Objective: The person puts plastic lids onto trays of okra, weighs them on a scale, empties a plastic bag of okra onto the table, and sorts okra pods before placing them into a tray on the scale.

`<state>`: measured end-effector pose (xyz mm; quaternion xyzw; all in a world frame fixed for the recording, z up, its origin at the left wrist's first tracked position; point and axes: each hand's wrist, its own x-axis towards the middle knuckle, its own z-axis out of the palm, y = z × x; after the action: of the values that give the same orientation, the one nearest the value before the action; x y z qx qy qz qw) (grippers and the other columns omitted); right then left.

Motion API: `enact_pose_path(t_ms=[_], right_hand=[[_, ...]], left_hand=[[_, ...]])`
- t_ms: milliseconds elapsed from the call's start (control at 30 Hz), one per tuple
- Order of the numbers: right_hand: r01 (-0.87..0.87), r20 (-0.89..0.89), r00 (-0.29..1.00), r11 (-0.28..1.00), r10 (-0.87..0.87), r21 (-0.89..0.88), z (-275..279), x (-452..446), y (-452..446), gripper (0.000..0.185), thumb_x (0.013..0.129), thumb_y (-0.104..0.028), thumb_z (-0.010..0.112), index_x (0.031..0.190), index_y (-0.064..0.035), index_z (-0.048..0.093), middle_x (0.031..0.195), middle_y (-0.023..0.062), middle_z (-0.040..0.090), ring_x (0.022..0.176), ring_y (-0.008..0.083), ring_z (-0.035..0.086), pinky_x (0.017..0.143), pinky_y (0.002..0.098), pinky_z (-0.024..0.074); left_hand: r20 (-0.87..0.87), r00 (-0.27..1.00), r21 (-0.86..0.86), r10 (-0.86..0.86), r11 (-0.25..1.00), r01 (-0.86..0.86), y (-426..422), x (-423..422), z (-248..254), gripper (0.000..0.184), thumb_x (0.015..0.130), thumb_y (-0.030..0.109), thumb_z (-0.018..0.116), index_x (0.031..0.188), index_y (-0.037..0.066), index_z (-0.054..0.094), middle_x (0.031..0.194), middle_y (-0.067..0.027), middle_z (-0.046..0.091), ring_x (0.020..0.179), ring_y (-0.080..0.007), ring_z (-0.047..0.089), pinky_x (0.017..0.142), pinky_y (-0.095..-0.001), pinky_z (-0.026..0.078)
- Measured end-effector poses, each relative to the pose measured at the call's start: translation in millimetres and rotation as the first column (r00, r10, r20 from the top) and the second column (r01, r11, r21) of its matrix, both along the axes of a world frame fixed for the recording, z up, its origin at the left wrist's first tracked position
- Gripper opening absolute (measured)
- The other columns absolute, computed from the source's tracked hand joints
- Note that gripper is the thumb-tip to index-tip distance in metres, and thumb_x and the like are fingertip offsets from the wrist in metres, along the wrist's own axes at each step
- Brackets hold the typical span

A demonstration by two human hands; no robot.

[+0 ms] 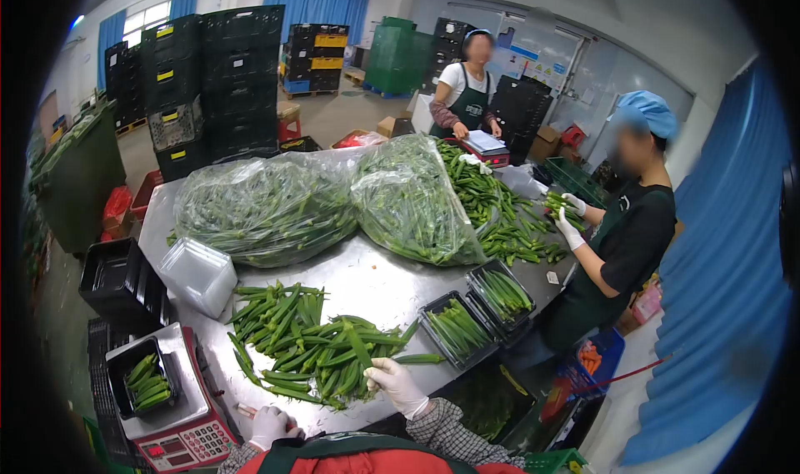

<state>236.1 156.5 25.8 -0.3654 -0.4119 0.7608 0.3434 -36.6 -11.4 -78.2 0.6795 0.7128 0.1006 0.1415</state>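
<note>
My right hand, in a white glove, pinches a green okra pod upright at its lower end. It is at the near edge of a loose pile of okra on the metal table. My left hand, also gloved, rests low by the table's near edge with fingers apart and no item visible in it. Just left of it stands a red-and-white scale. A black tray with several okra pods sits on the scale. Right of the pile are two packed okra trays, one nearer and one farther.
Clear plastic containers and stacked black trays stand at left. Large bags of okra, left and right, lie across the table. A co-worker at right holds okra; another person stands behind a farther scale.
</note>
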Motion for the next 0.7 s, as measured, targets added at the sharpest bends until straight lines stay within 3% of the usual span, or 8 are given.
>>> enact_pose_path(t_ms=[133,233,267,433,500,567,633,700], right_hand=[[0.054,0.008,0.998,0.998,-0.054,0.017,-4.8,12.5,-1.5,0.032,0.088,-0.014,0.060,0.112,0.0054,0.052,0.082,0.0027,0.058,0.067,0.0072,0.054,0.060,0.0203,0.0439],[0.073,0.012,0.997,0.997,-0.073,-0.003,-19.4,22.6,-0.7,0.035,0.088,-0.014,0.060,0.114,0.0080,0.051,0.085,0.0043,0.059,0.068,0.0078,0.055,0.060,0.0209,0.0448],[0.074,0.010,0.997,0.997,-0.074,-0.015,-23.5,24.7,-1.2,0.036,0.088,-0.014,0.060,0.114,0.0087,0.050,0.085,0.0047,0.059,0.068,0.0081,0.055,0.061,0.0211,0.0452],[0.122,0.014,0.992,0.993,-0.122,0.011,-25.1,53.2,-6.7,0.032,0.087,-0.012,0.060,0.111,0.0088,0.053,0.088,0.0058,0.060,0.072,0.0100,0.056,0.066,0.0225,0.0463],[0.132,0.069,0.988,0.989,-0.137,0.064,-13.8,78.6,-12.1,0.026,0.087,-0.009,0.059,0.107,0.0065,0.056,0.088,0.0051,0.059,0.074,0.0104,0.056,0.070,0.0234,0.0457],[0.085,0.190,0.977,0.993,-0.100,0.086,-11.9,124.0,-17.5,0.027,0.086,-0.010,0.061,0.107,0.0065,0.057,0.089,0.0066,0.061,0.077,0.0111,0.058,0.073,0.0219,0.0457],[0.160,0.278,0.947,0.986,-0.164,0.040,-20.5,178.8,-26.9,0.027,0.083,-0.011,0.065,0.106,0.0033,0.060,0.091,0.0068,0.063,0.076,0.0109,0.059,0.073,0.0231,0.0476],[0.016,0.712,0.681,0.975,-0.172,0.220,-35.0,234.4,-34.5,0.030,0.078,-0.019,0.068,0.103,-0.0021,0.064,0.094,0.0087,0.065,0.085,0.0183,0.063,0.080,0.0294,0.0489]], left_hand=[[-0.006,0.999,-0.118,-0.033,0.992,0.032,2.5,-18.7,5.6,0.030,0.063,0.046,0.066,0.067,0.018,0.071,0.079,-0.0113,0.060,0.087,-0.0319,0.054,0.080,-0.0409,0.043],[0.098,0.993,0.039,-0.065,0.997,0.061,13.7,-8.1,17.5,0.027,0.064,0.042,0.065,0.069,0.016,0.071,0.080,-0.0114,0.062,0.086,-0.0321,0.055,0.079,-0.0412,0.045],[0.131,0.990,0.040,-0.045,0.998,0.040,21.1,6.2,39.9,0.029,0.060,0.038,0.069,0.069,0.011,0.070,0.079,-0.0116,0.064,0.086,-0.0320,0.059,0.080,-0.0422,0.047],[0.128,0.950,0.368,-0.286,0.903,0.223,50.6,46.0,37.9,0.023,0.065,0.033,0.070,0.071,0.011,0.069,0.077,-0.0067,0.065,0.077,-0.0278,0.061,0.073,-0.0385,0.049],[0.129,0.942,0.354,-0.309,0.902,0.247,57.1,50.9,33.0,0.024,0.065,0.033,0.070,0.074,0.011,0.069,0.080,-0.0051,0.065,0.078,-0.0273,0.061,0.073,-0.0386,0.049],[0.143,0.937,0.319,-0.319,0.911,0.261,59.4,49.4,27.4,0.030,0.065,0.037,0.070,0.079,0.010,0.069,0.083,-0.0064,0.063,0.082,-0.0283,0.058,0.075,-0.0400,0.047],[0.185,0.936,0.307,-0.300,0.922,0.234,57.5,48.3,27.1,0.030,0.064,0.036,0.070,0.080,0.010,0.068,0.084,-0.0059,0.063,0.084,-0.0281,0.059,0.076,-0.0400,0.047],[0.235,0.932,0.312,-0.276,0.930,0.197,54.7,49.4,33.5,0.029,0.064,0.035,0.071,0.080,0.011,0.068,0.083,-0.0062,0.063,0.085,-0.0283,0.059,0.076,-0.0399,0.047]])
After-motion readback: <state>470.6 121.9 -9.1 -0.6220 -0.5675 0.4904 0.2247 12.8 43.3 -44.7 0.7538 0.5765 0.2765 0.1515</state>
